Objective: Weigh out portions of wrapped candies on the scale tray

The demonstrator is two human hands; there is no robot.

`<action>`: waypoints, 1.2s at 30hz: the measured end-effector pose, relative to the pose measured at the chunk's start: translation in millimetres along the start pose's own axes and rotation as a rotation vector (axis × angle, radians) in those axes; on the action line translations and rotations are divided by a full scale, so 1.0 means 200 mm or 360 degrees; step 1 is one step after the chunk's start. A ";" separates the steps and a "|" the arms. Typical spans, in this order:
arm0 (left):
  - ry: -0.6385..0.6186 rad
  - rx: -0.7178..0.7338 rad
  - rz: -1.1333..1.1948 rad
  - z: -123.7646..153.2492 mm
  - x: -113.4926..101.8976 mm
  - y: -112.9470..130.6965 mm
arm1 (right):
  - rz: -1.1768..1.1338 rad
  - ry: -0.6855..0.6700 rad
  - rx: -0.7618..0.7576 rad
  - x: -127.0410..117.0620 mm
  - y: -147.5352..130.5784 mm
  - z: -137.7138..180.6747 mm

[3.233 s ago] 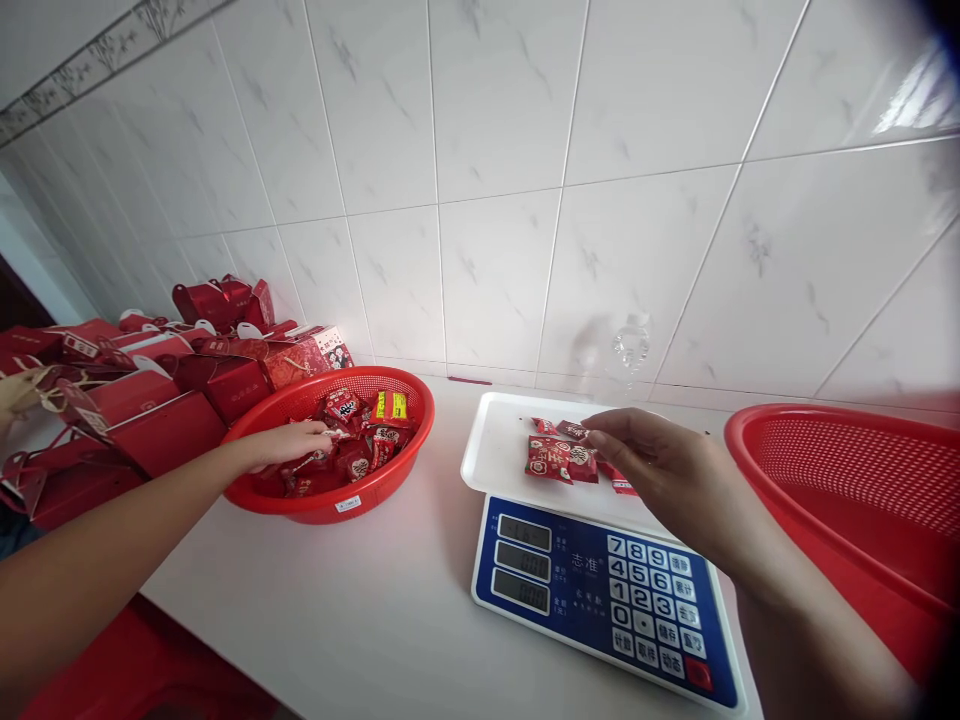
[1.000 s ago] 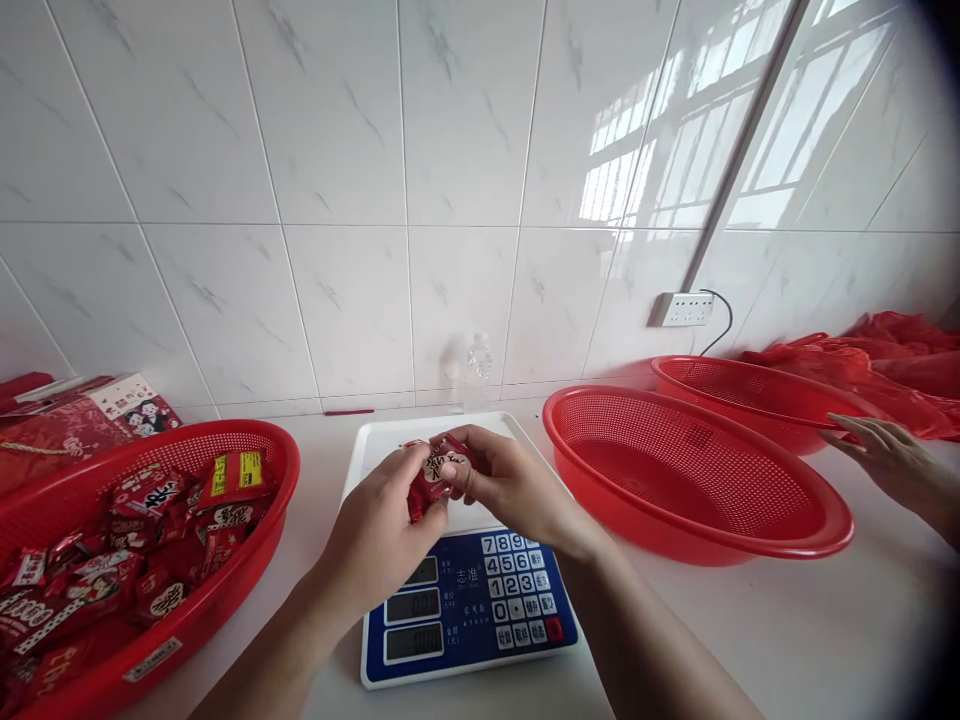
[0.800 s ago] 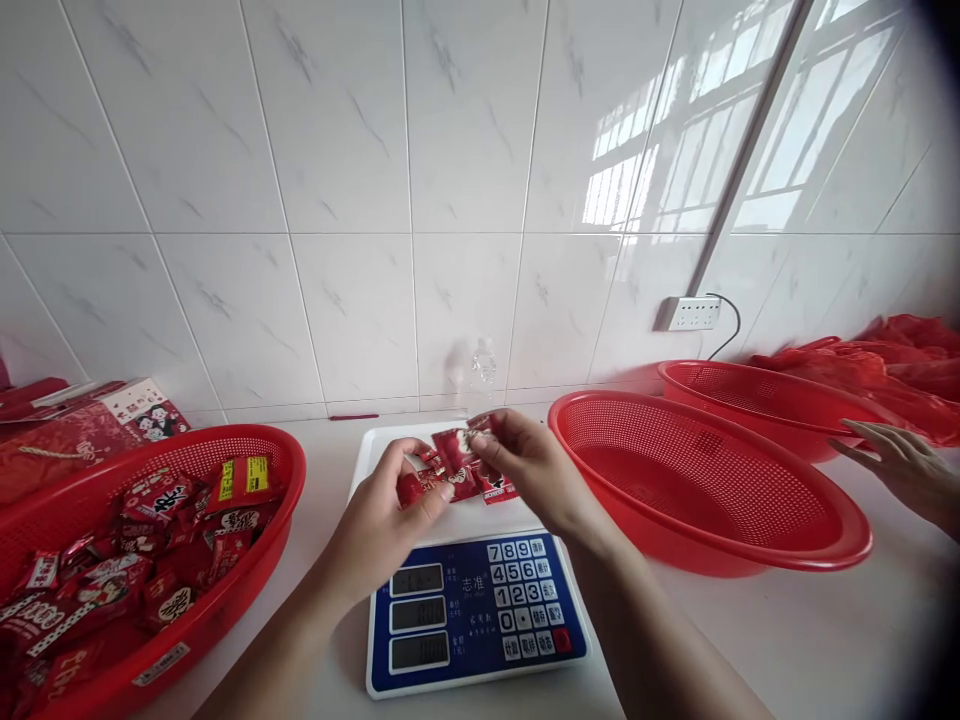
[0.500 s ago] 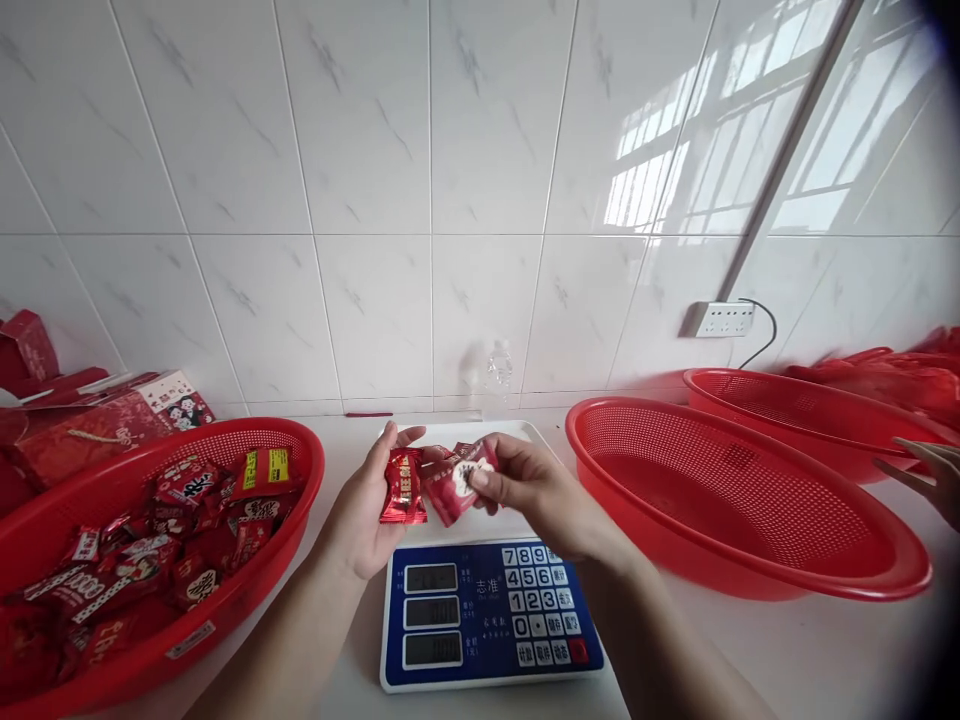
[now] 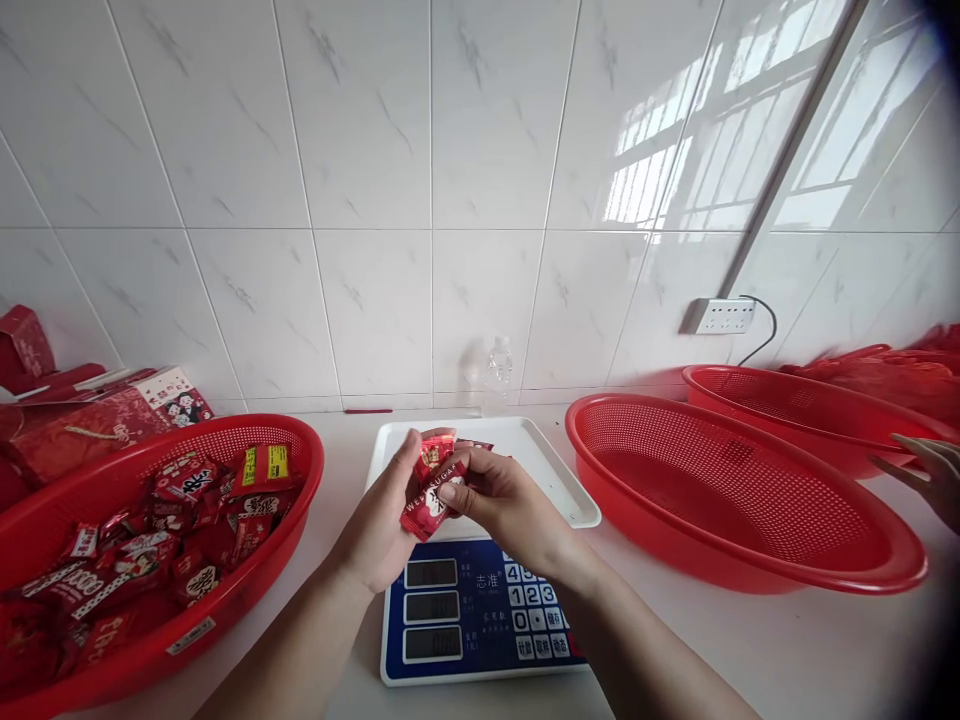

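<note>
The white table (image 5: 795, 650) bears a scale (image 5: 472, 625) and red baskets (image 5: 675, 535).

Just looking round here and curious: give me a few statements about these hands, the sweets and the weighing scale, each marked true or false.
1. The right hand pinches a red candy packet lettered "SUGAR". True.
2. The left hand is inside the basket of sweets. False: the left hand is cupped around candy by the scale's white tray.
3. The left-hand red basket holds wrapped sweets. True.
4. A clear plastic bottle stands on the keypad. False: the bottle stands behind the tray, near the tiled wall.
5. Another person's hand shows at the right edge, near the farthest red basket. True.
</note>
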State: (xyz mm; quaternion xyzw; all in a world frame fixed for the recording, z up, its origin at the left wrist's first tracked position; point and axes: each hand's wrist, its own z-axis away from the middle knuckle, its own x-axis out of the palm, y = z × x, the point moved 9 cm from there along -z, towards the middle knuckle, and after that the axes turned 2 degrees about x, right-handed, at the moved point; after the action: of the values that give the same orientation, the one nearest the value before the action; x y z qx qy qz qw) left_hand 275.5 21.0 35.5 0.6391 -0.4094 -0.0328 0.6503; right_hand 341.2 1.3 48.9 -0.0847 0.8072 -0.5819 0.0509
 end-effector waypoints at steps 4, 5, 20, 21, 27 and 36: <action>-0.0175 0.0006 -0.0474 0.00 0.02 -0.01 | 0.0117 0.0075 -0.0008 -0.04 -0.01 0.01; -0.0159 0.0036 -0.0599 0.00 0.01 0.00 | 0.0163 0.0084 -0.0045 -0.05 -0.03 0.01; 0.0028 0.0130 -0.0620 0.01 -0.02 0.04 | 0.0646 0.0397 -0.0239 -0.14 -0.12 0.03; 0.0065 0.0125 -0.0578 0.00 -0.04 0.04 | 0.0646 0.0419 -0.0240 -0.15 -0.12 0.03; 0.0239 0.0143 -0.0514 0.01 -0.08 0.08 | 0.0379 0.0401 -0.0171 -0.19 -0.11 0.03; -0.0046 0.0039 -0.0623 0.01 0.04 0.00 | 0.0572 0.0512 -0.0159 -0.22 -0.12 0.04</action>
State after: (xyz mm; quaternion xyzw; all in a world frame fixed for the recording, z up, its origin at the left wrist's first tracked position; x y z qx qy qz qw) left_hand 279.8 15.7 37.9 0.7137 -0.2870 -0.1629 0.6179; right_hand 388.6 -4.5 68.3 0.1514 0.8348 -0.5289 0.0202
